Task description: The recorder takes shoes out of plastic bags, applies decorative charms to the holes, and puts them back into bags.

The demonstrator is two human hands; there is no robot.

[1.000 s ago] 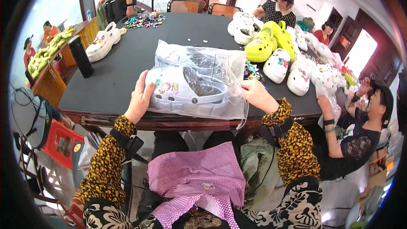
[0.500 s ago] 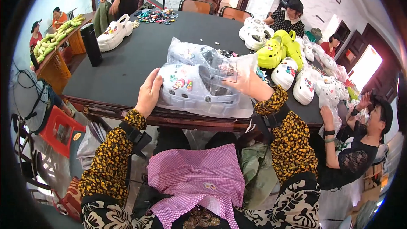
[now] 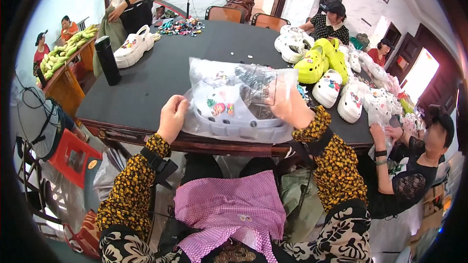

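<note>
A clear plastic bag (image 3: 199,75) rests at the table's near edge. Inside it is a pair of pale lavender clogs (image 3: 222,109), decorated with colourful charms. My left hand (image 3: 172,117) pinches the bag's left edge. On the other side, my right hand (image 3: 291,104) reaches into the bag, by the heel end of the clogs. Its fingers show only hazily through the plastic, so their grip is unclear.
Lime-green clogs (image 3: 312,63) and several white clogs (image 3: 327,88) crowd the table's right side, where a co-worker (image 3: 414,165) sits. A black bottle (image 3: 107,61) and another white clog (image 3: 131,48) stand at the left. Small charms (image 3: 183,27) lie at the far edge.
The bag now covers more of the clogs, its left edge drawn up around the toes. My left hand has moved from the clog onto the bag's edge. The person at far left has risen.
</note>
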